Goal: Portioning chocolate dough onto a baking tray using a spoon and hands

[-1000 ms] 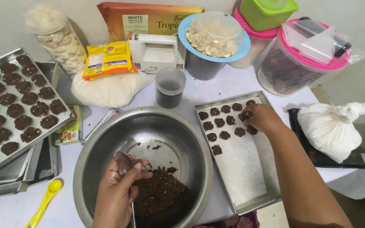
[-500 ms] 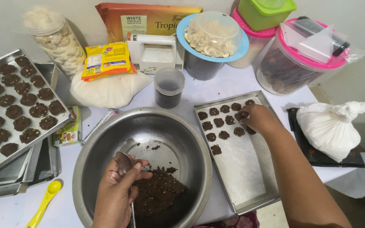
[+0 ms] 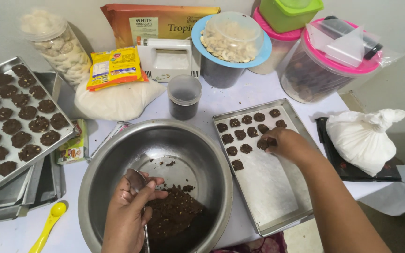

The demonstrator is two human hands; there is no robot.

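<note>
Holding a metal spoon [image 3: 136, 180] over the big steel mixing bowl [image 3: 113, 154], the left hand [image 3: 130, 211] has its fingers curled tight round the handle, thumb pressed near the spoon's bowl. Dark chocolate dough [image 3: 172, 213] sits in a lump at the near side of the bowl, right under that hand, with a few crumbs stuck higher up the wall.

Over on the right, the right hand [image 3: 289, 145] is down on the baking tray [image 3: 268, 187], fingertips pinched narrow on a small dark dough blob [image 3: 266, 142] that's touching the tray lining. That blob sits in line with the rows of dough pieces [image 3: 240, 129] filling the far end of the tray; the near half is bare lining.

Off to the left there's a second tray [image 3: 48, 152] packed with bigger dark cookies [image 3: 19, 119], stacked tilted on top of other trays. A yellow plastic spoon [image 3: 48, 225] lies near the front edge of the table. Behind the bowl: a small dark cup [image 3: 183, 96], a white bag of powder [image 3: 116, 100] with a yellow packet [image 3: 113, 68] on it, and a white tied bag [image 3: 362, 138] far right.
</note>
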